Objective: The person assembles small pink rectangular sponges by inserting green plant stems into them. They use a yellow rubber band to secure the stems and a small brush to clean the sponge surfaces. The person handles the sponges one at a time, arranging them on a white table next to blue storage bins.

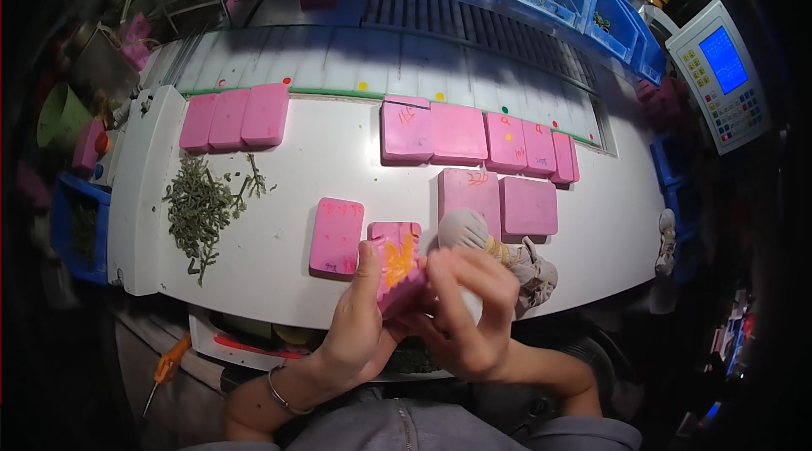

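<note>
Looking soft and light, the block [404, 287] suited edge holds; left hand [359, 324] gripped it, right hand [478, 307] grip was unclear

Left hand [357, 322] holds a pink block [397, 272] (orange-patched), right hand [475, 311] alongside.

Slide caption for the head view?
Left hand holding an orange-patched pink block, right hand at its edge, pink blocks beyond.

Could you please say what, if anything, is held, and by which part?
The left hand holds the pink and orange block by its left side; whether the right hand grips it is unclear.
</note>
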